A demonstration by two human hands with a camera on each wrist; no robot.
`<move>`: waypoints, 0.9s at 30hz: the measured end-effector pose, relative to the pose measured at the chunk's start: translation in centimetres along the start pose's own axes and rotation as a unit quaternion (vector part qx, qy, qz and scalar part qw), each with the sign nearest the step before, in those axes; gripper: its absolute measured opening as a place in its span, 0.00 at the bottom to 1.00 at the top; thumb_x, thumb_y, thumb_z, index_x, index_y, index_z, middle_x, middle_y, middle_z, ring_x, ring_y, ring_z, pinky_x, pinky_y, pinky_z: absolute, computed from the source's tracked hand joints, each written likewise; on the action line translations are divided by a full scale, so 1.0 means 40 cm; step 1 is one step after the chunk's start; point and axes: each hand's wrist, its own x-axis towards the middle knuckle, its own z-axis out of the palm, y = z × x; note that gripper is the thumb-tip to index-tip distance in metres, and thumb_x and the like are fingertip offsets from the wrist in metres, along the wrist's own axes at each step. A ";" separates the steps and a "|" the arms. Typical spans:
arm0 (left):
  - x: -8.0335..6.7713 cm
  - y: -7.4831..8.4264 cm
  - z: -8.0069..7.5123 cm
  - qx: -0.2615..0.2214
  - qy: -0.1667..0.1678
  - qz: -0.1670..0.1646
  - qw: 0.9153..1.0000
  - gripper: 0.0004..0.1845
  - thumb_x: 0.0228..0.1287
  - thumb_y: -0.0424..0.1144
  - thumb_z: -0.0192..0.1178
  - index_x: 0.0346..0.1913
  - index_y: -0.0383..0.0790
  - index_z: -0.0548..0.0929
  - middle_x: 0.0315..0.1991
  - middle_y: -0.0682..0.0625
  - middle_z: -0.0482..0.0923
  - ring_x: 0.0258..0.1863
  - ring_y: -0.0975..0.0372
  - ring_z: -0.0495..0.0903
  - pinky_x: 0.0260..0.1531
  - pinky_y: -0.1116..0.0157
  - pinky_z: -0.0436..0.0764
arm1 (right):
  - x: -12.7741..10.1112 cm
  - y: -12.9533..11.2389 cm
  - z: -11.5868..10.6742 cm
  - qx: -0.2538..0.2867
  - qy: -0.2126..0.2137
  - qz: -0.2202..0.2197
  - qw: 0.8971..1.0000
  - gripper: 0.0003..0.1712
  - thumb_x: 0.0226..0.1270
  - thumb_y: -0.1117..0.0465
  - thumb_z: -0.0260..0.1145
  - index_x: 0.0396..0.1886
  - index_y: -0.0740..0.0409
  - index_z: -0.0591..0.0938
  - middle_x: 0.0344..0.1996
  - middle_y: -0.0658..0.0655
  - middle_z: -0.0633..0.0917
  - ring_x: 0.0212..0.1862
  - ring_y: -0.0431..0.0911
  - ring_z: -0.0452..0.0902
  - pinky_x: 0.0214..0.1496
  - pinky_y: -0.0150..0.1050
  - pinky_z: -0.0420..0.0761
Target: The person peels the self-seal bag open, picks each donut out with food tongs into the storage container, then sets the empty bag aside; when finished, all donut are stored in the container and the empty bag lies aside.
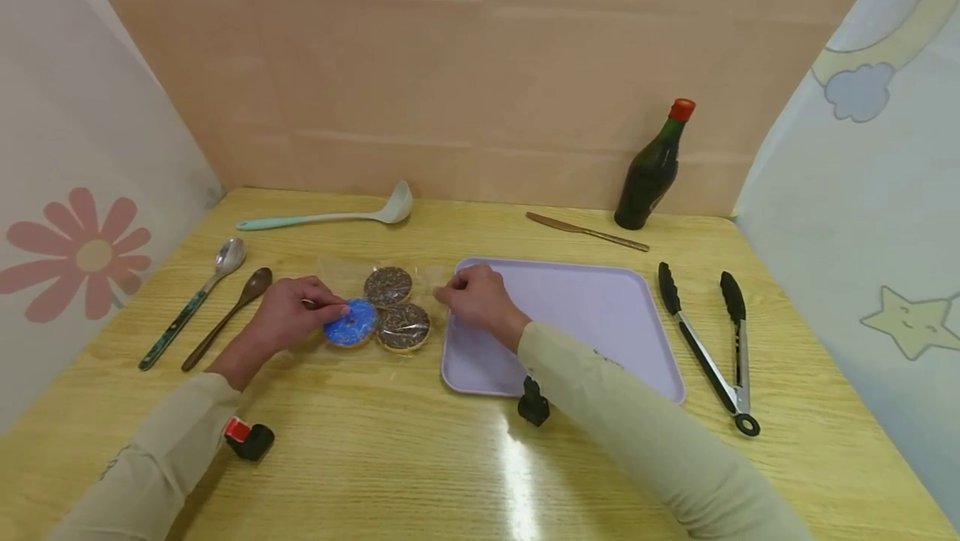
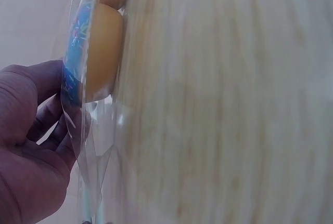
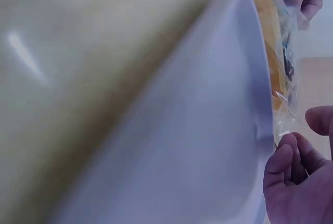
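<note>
A clear plastic bag (image 1: 348,273) of doughnuts lies left of centre on the table. Inside are a blue-iced doughnut (image 1: 351,323) and two chocolate-iced doughnuts (image 1: 388,286) with sprinkles. My left hand (image 1: 296,312) is at the bag's left side, thumb and fingers pinching the film against the blue doughnut's edge; its fingers show beside the film in the left wrist view. Beside the bag's right end is my right hand (image 1: 480,299), over the left rim of a lilac tray (image 1: 570,316). The right wrist view shows a gap between its thumb and bent fingers, close to the film.
Left of the bag lie a metal spoon (image 1: 183,308) and a wooden spoon (image 1: 228,318). A ladle (image 1: 330,217) lies behind it. At the back are a knife (image 1: 587,231) and a dark bottle (image 1: 651,174) with a red cap. Tongs (image 1: 708,353) lie right of the tray.
</note>
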 end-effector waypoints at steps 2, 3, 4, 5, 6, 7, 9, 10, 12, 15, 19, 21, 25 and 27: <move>0.002 0.001 0.002 -0.003 0.000 0.000 1.000 0.03 0.54 0.29 0.69 0.29 0.30 0.88 0.26 0.50 0.80 0.22 0.65 0.75 0.19 0.69 0.72 | 0.009 -0.005 -0.002 -0.005 0.001 -0.006 1.000 0.14 0.63 0.51 0.67 0.27 0.55 0.87 0.25 0.49 0.82 0.27 0.44 0.75 0.29 0.37 0.74; 0.003 0.002 0.003 -0.003 -0.001 -0.001 1.000 0.04 0.55 0.30 0.69 0.29 0.30 0.88 0.26 0.51 0.80 0.22 0.65 0.75 0.20 0.69 0.72 | 0.013 -0.007 -0.002 -0.007 0.000 -0.010 1.000 0.14 0.63 0.50 0.67 0.27 0.56 0.87 0.25 0.48 0.82 0.27 0.44 0.75 0.29 0.37 0.74; 0.003 0.003 0.004 -0.003 -0.002 -0.001 1.000 0.04 0.55 0.30 0.69 0.29 0.30 0.88 0.26 0.51 0.80 0.22 0.65 0.75 0.20 0.69 0.73 | 0.017 -0.009 -0.002 -0.011 -0.001 -0.013 1.000 0.14 0.63 0.50 0.67 0.27 0.55 0.87 0.25 0.48 0.82 0.27 0.44 0.75 0.29 0.37 0.73; 0.004 0.004 0.005 -0.001 -0.003 0.000 1.000 0.03 0.54 0.29 0.69 0.29 0.30 0.88 0.26 0.51 0.80 0.23 0.65 0.76 0.21 0.69 0.74 | 0.020 -0.010 -0.002 -0.014 -0.001 -0.017 1.000 0.14 0.63 0.51 0.67 0.27 0.55 0.87 0.25 0.48 0.82 0.27 0.44 0.75 0.28 0.37 0.73; 0.005 0.005 0.006 0.000 -0.004 -0.001 1.000 0.03 0.54 0.29 0.69 0.29 0.30 0.88 0.26 0.51 0.80 0.23 0.65 0.76 0.22 0.69 0.75 | 0.023 -0.012 -0.001 -0.019 -0.002 -0.020 1.000 0.13 0.63 0.51 0.67 0.27 0.56 0.87 0.24 0.48 0.82 0.27 0.44 0.74 0.28 0.36 0.73; 0.006 0.005 0.006 0.001 -0.005 -0.001 1.000 0.03 0.54 0.29 0.69 0.29 0.30 0.88 0.26 0.51 0.80 0.23 0.65 0.76 0.22 0.69 0.75 | 0.025 -0.013 -0.001 -0.023 -0.001 -0.025 0.999 0.13 0.64 0.52 0.66 0.26 0.56 0.87 0.24 0.48 0.82 0.26 0.43 0.74 0.28 0.36 0.73; 0.008 0.006 0.007 0.005 -0.008 -0.001 1.000 0.03 0.54 0.29 0.69 0.29 0.31 0.88 0.26 0.51 0.80 0.23 0.64 0.76 0.22 0.69 0.75 | 0.028 -0.014 0.000 -0.028 0.000 -0.030 0.999 0.12 0.64 0.55 0.66 0.25 0.57 0.87 0.22 0.49 0.82 0.26 0.43 0.74 0.27 0.35 0.72; 0.009 0.007 0.007 0.005 -0.011 -0.004 1.000 0.02 0.54 0.29 0.69 0.30 0.31 0.89 0.26 0.51 0.80 0.23 0.64 0.76 0.21 0.68 0.75 | 0.029 -0.014 0.001 -0.030 0.001 -0.033 0.999 0.12 0.64 0.56 0.66 0.25 0.57 0.86 0.22 0.49 0.82 0.26 0.43 0.74 0.27 0.35 0.72; 0.011 0.008 0.005 0.005 -0.018 -0.012 1.000 0.02 0.54 0.28 0.69 0.30 0.32 0.89 0.26 0.51 0.80 0.23 0.63 0.77 0.22 0.68 0.75 | 0.029 -0.014 0.002 -0.032 0.003 -0.036 0.999 0.12 0.65 0.58 0.65 0.25 0.59 0.86 0.21 0.49 0.81 0.25 0.43 0.74 0.27 0.35 0.72; 0.011 0.011 0.001 0.010 -0.034 -0.031 0.999 0.02 0.55 0.29 0.69 0.30 0.33 0.89 0.27 0.51 0.79 0.24 0.62 0.77 0.23 0.68 0.76 | 0.028 -0.012 0.003 -0.032 0.002 -0.034 0.999 0.11 0.65 0.60 0.64 0.25 0.60 0.86 0.21 0.50 0.81 0.25 0.43 0.74 0.27 0.35 0.72; 0.009 0.011 -0.004 0.024 -0.048 -0.044 0.998 0.02 0.56 0.30 0.68 0.31 0.34 0.89 0.28 0.51 0.79 0.25 0.61 0.78 0.25 0.67 0.77 | 0.028 -0.005 0.001 -0.026 0.014 -0.028 0.999 0.11 0.65 0.61 0.63 0.25 0.60 0.85 0.22 0.51 0.81 0.25 0.43 0.74 0.27 0.35 0.72; 0.008 0.011 -0.006 0.028 -0.050 -0.045 0.997 0.02 0.56 0.30 0.68 0.31 0.34 0.89 0.28 0.51 0.79 0.25 0.61 0.78 0.25 0.66 0.77 | 0.028 0.001 -0.001 -0.023 0.025 -0.029 0.999 0.10 0.64 0.61 0.63 0.24 0.59 0.84 0.21 0.51 0.80 0.24 0.43 0.73 0.26 0.35 0.72; 0.007 0.009 -0.010 0.025 -0.048 -0.045 0.998 0.02 0.56 0.30 0.68 0.31 0.35 0.89 0.28 0.51 0.79 0.26 0.61 0.78 0.26 0.67 0.78 | 0.028 0.011 -0.005 -0.010 0.040 -0.038 0.998 0.10 0.62 0.64 0.63 0.21 0.59 0.82 0.17 0.50 0.78 0.21 0.43 0.71 0.24 0.35 0.70; 0.006 0.007 -0.010 0.021 -0.049 -0.049 0.997 0.02 0.56 0.30 0.68 0.31 0.35 0.89 0.28 0.51 0.79 0.26 0.60 0.78 0.26 0.67 0.78 | 0.026 0.015 -0.006 -0.003 0.042 -0.035 0.998 0.10 0.61 0.64 0.63 0.20 0.59 0.81 0.15 0.50 0.78 0.20 0.42 0.71 0.23 0.34 0.70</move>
